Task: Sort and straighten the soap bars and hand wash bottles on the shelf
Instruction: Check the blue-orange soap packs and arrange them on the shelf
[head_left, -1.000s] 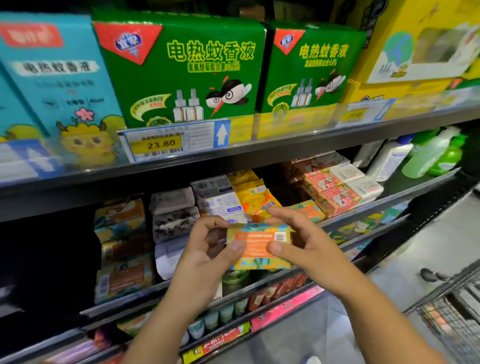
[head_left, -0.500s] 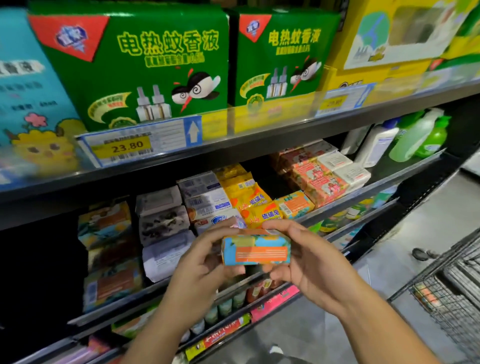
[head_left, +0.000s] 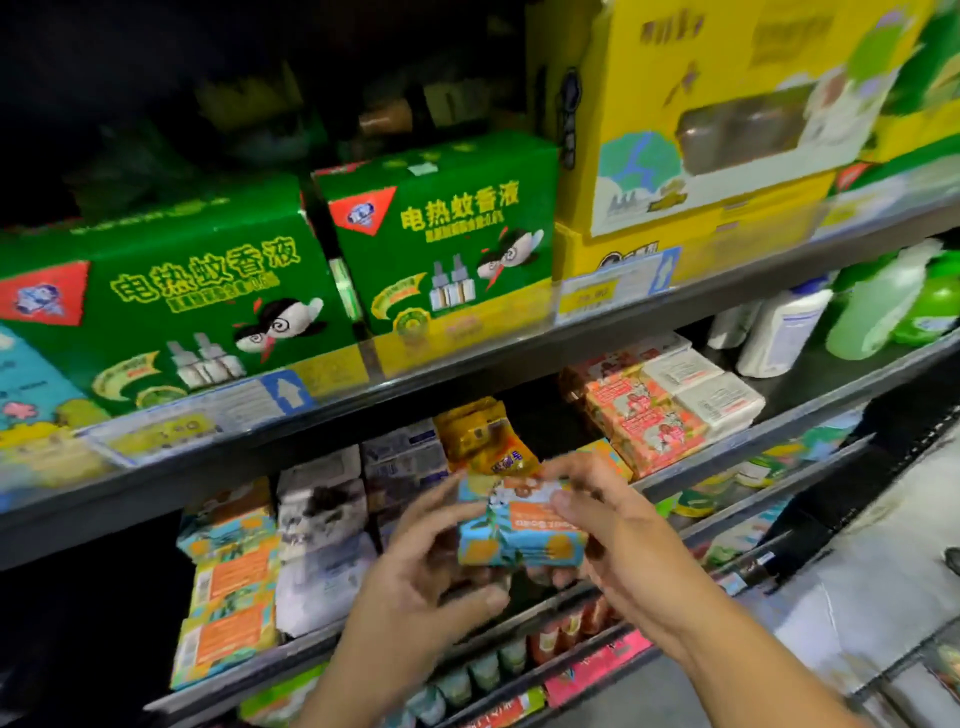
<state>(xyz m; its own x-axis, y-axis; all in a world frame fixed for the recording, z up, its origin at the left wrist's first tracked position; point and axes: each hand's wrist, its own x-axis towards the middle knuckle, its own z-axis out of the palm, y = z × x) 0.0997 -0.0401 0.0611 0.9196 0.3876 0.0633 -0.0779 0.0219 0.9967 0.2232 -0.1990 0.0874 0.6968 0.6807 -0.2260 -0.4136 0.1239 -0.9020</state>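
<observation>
**Soap bar held before the shelf**

We see the left hand (head_left: 415, 566) and right hand (head_left: 613, 525) together gripping one blue-orange soap bar (head_left: 519, 525), near the shelf (head_left: 779, 431) front. Its print is blurred, and fingers hide its lower edge.

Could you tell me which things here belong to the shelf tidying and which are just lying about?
Job: soap bar held by left hand and right hand; shelved soap stacks; hand wash bottles.
Not the job: green boxes; yellow boxes.
</observation>
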